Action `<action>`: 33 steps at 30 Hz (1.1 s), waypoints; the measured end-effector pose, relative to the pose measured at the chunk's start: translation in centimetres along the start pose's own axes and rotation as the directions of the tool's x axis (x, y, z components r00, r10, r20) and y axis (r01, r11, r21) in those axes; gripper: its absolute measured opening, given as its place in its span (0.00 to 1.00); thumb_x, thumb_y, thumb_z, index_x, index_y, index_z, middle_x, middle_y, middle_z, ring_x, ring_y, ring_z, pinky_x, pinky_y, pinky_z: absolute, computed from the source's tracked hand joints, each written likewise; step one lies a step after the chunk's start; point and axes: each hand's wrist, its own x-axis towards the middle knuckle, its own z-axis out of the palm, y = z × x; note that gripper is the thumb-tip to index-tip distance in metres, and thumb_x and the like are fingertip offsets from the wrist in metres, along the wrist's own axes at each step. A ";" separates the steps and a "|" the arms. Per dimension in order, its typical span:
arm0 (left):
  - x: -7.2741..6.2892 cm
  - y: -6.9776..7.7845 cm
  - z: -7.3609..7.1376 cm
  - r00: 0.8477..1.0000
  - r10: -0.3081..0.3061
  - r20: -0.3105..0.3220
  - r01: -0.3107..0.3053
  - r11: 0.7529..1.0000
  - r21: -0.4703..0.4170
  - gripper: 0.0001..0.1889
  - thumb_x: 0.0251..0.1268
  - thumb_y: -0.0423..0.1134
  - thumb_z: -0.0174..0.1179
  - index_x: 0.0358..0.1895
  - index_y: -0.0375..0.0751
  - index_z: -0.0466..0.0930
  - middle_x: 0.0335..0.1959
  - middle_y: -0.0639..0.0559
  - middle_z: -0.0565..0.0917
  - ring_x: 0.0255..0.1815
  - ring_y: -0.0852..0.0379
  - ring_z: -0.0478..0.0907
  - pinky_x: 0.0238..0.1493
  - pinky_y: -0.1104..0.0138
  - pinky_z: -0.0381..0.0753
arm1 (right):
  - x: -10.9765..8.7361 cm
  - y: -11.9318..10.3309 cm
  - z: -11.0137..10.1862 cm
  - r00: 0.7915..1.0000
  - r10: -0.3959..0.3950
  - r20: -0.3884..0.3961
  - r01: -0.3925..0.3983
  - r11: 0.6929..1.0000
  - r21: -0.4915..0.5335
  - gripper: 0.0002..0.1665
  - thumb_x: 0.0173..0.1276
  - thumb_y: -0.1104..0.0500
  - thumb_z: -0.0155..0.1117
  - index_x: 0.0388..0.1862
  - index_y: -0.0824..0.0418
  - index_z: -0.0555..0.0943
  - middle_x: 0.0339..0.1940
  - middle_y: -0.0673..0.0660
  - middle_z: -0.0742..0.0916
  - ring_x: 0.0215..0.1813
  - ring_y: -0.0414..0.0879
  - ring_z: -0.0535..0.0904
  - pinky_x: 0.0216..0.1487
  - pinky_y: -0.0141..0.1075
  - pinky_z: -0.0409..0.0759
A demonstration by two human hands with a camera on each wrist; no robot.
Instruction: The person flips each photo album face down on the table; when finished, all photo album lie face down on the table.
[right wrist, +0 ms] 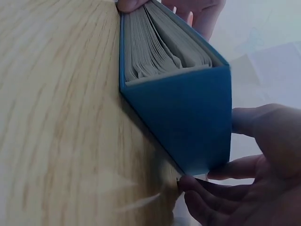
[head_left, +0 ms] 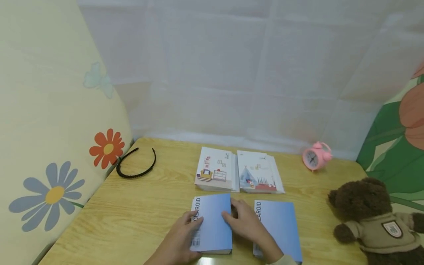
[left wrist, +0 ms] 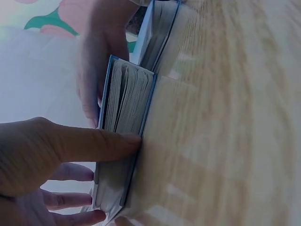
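Observation:
A thick blue photo album point(head_left: 214, 232) with "POLAROID" lettering lies at the table's front, between both hands. My left hand point(head_left: 179, 235) grips its left side. In the left wrist view, that thumb point(left wrist: 106, 143) lies across the page edges while the other fingers reach round the far end. My right hand point(head_left: 244, 220) holds the upper right corner, thumb on the cover. The right wrist view shows the plain blue spine point(right wrist: 181, 117), with right fingers point(right wrist: 235, 168) at its far end. A second blue album point(head_left: 281, 228) lies to the right, partly behind my right forearm.
Two white albums point(head_left: 215, 167) point(head_left: 255, 171) with room drawings lie side by side behind. A black headband point(head_left: 135, 175) is at the back left and a pink alarm clock point(head_left: 313, 158) at the back right. A brown teddy bear point(head_left: 367, 206) sits at the right edge.

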 end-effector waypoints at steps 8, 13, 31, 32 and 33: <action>1.4 1.0 -2.3 0.984 -0.021 0.175 -0.010 0.985 0.174 0.43 0.35 0.55 0.81 0.58 0.36 0.80 0.63 0.37 0.75 0.62 0.34 0.70 0.59 0.32 0.63 | -0.2 -0.3 -1.7 1.000 0.010 0.025 -0.010 1.000 0.005 0.38 0.71 0.44 0.61 0.71 0.68 0.70 0.55 0.66 0.82 0.51 0.57 0.79 0.52 0.55 0.79; 5.5 3.1 -5.3 0.969 0.146 0.197 -0.187 0.961 0.204 0.40 0.48 0.56 0.75 0.60 0.32 0.77 0.60 0.36 0.77 0.61 0.36 0.73 0.60 0.38 0.69 | 0.7 -0.6 -6.4 0.996 0.041 -0.080 -0.045 0.998 -0.043 0.35 0.72 0.44 0.60 0.71 0.62 0.72 0.59 0.69 0.81 0.51 0.60 0.82 0.48 0.55 0.82; 21.1 2.8 3.3 0.993 -0.036 0.115 0.021 0.991 0.129 0.58 0.36 0.65 0.78 0.67 0.25 0.67 0.72 0.29 0.60 0.76 0.32 0.50 0.74 0.40 0.47 | 12.9 8.9 -16.4 0.994 0.108 0.033 -0.096 0.965 -0.242 0.44 0.77 0.46 0.51 0.75 0.78 0.53 0.74 0.78 0.60 0.75 0.71 0.53 0.75 0.59 0.50; 21.3 2.7 3.3 0.992 -0.038 0.120 0.023 0.992 0.122 0.58 0.36 0.65 0.78 0.67 0.26 0.67 0.74 0.29 0.58 0.77 0.32 0.47 0.74 0.39 0.44 | 13.1 9.1 -16.5 0.992 0.124 0.038 -0.112 0.968 -0.225 0.45 0.77 0.46 0.51 0.76 0.77 0.52 0.75 0.77 0.58 0.76 0.70 0.51 0.75 0.59 0.48; 21.5 2.6 3.4 0.992 -0.034 0.121 0.020 0.993 0.117 0.57 0.36 0.65 0.78 0.66 0.26 0.68 0.74 0.29 0.57 0.77 0.31 0.45 0.74 0.39 0.42 | 13.3 9.3 -16.5 0.990 0.133 0.038 -0.122 0.970 -0.208 0.45 0.77 0.45 0.50 0.76 0.75 0.51 0.76 0.76 0.58 0.76 0.70 0.50 0.75 0.59 0.47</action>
